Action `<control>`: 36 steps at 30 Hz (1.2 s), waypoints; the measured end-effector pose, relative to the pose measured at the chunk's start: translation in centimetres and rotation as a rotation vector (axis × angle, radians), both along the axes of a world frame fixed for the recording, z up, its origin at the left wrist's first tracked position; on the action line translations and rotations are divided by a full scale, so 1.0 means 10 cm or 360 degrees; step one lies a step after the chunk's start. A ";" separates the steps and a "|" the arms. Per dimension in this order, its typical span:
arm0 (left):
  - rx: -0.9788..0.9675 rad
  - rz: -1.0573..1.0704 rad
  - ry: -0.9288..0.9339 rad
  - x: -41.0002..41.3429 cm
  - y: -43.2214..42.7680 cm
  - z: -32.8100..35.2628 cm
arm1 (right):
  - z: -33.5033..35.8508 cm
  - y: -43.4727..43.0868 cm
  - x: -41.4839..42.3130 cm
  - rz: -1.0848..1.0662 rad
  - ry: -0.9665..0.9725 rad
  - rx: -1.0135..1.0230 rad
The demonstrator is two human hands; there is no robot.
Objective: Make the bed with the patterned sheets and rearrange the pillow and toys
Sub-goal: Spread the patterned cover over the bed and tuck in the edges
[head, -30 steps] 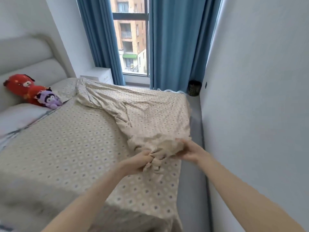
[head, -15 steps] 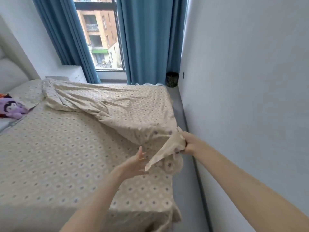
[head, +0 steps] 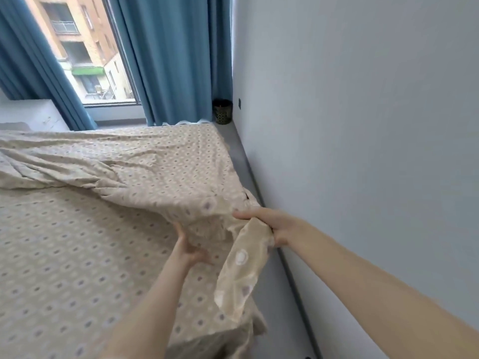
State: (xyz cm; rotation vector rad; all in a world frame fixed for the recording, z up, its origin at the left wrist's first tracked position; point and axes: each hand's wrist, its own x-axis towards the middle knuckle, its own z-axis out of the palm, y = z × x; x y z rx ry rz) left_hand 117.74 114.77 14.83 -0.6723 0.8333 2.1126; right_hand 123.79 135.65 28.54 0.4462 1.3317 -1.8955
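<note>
A beige patterned top sheet point(head: 145, 169) lies bunched along the bed's far and right side, over the fitted patterned sheet point(head: 64, 255) on the mattress. My right hand point(head: 269, 226) grips a corner of the top sheet near the bed's right edge, and a flap of it hangs below my fist. My left hand point(head: 186, 244) reaches up under the lifted fold, its fingers hidden in the cloth, so its hold is unclear. Pillow and toys are out of view.
A grey wall point(head: 363, 151) runs close along the right, leaving a narrow floor strip point(head: 248, 161). Blue curtains point(head: 176, 60) and a window stand beyond the bed. A dark patterned bin point(head: 222, 111) sits in the far corner. A white cabinet point(head: 33, 115) is at left.
My view has swung right, so the toys left the frame. My right hand lifted the sheet corner higher, and my left hand went from open beside the cloth to under the fold.
</note>
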 end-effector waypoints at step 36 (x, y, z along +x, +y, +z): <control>-0.0537 0.0652 0.0123 0.15 -0.42 0.38 | -0.50 0.38 0.27 -0.0534 -0.0003 0.0554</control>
